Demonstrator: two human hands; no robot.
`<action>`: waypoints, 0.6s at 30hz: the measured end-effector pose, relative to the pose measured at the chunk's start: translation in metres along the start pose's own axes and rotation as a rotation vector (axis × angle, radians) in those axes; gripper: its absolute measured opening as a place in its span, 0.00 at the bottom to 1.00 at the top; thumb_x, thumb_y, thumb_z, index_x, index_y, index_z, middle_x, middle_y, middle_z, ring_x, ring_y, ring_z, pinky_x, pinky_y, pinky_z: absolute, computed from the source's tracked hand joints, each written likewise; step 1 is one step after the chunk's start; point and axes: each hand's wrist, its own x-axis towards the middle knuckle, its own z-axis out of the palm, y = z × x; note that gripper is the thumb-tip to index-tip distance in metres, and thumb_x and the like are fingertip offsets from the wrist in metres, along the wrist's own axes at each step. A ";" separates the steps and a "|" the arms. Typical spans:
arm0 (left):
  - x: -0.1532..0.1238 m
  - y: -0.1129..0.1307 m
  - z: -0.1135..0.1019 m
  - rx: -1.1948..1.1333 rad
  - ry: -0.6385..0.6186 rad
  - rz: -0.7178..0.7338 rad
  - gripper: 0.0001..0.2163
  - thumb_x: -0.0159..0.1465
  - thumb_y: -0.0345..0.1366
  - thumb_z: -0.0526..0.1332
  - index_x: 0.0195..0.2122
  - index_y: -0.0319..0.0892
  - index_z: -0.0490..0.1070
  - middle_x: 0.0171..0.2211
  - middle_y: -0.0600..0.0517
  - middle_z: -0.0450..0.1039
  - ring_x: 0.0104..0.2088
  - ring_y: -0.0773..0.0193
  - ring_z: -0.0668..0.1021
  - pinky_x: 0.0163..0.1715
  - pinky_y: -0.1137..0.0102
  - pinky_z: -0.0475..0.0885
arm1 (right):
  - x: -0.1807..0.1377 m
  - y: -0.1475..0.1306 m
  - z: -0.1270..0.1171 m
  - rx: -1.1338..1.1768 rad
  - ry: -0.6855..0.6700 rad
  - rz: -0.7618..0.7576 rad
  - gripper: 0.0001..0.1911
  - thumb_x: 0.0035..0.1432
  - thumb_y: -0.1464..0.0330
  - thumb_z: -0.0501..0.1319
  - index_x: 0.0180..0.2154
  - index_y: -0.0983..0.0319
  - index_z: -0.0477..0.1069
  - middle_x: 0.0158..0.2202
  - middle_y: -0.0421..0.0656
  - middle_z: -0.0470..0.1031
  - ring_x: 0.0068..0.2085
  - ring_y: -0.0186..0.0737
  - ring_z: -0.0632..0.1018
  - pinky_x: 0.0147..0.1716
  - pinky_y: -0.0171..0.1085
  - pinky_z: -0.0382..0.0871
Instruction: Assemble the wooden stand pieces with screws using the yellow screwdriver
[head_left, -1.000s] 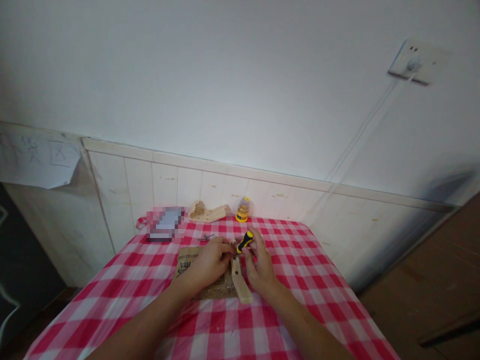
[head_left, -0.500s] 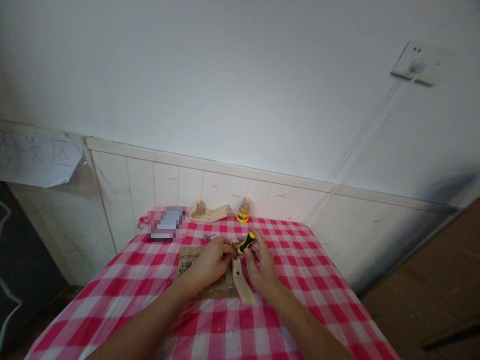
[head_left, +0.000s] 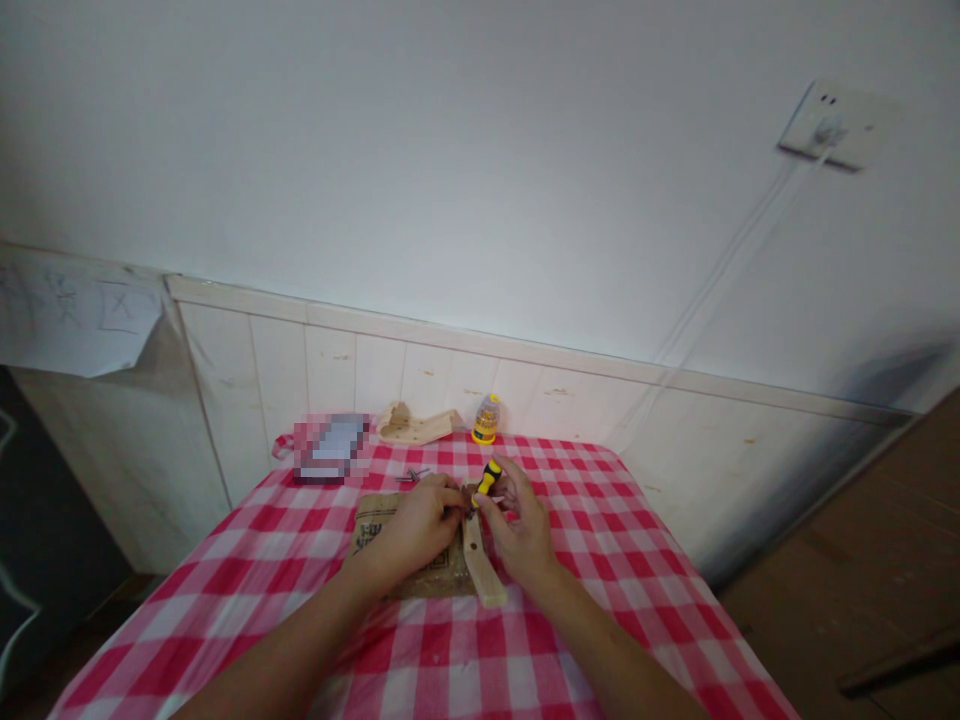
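Driver point(head_left: 489, 479) is leaning over wood point(head_left: 484, 572), lower ctr of frame.
R hand point(head_left: 527, 530) is pinching driver hdl w/ fingers; L hand point(head_left: 426, 518) fingers are curling nr wood's upper end, can't tell grip.

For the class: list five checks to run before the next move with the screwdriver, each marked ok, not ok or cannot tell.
1. Screwdriver held in the right hand: ok.
2. Left hand at the wooden piece: ok, near its far end.
3. Screwdriver tip seated: cannot tell, too small to make out.
4. Small metal pieces gathered up: not ok, loose on the checked cloth.
5. Yellow container standing apart from both hands: ok.
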 end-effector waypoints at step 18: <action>0.000 0.005 -0.002 0.061 -0.002 -0.028 0.12 0.66 0.27 0.56 0.35 0.40 0.81 0.38 0.46 0.79 0.42 0.56 0.79 0.45 0.64 0.70 | -0.003 0.008 0.005 -0.045 0.084 0.046 0.25 0.61 0.67 0.68 0.58 0.56 0.67 0.40 0.43 0.82 0.35 0.40 0.84 0.34 0.37 0.82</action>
